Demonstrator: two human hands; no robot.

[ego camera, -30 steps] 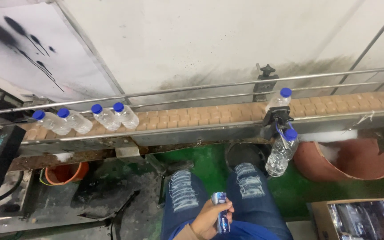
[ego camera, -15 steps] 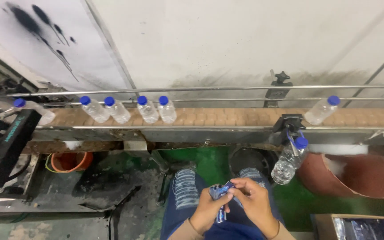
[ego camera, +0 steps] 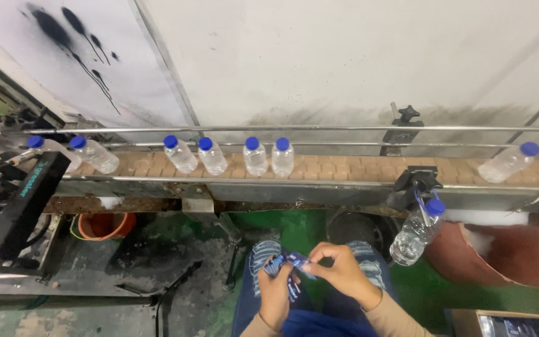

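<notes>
My left hand holds a small stack of blue bottle labels over my lap. My right hand pinches the top label at its right end, fingers closed on it. Ahead runs a tan conveyor belt between metal rails. Several clear bottles with blue caps stand on it, among them a close pair near the middle and a lone bottle at the far right. Another clear bottle hangs tilted from a black bracket on the conveyor's front edge, just right of my hands.
A black printer unit stands at the left by the belt. An orange bucket sits under the conveyor, a reddish-brown tub at the right. A carton is at the bottom right. The floor is green and dark.
The bottles on the belt have travelled to the right. My right hand has come in and taken hold of the labels that my left hand held alone a second ago.
</notes>
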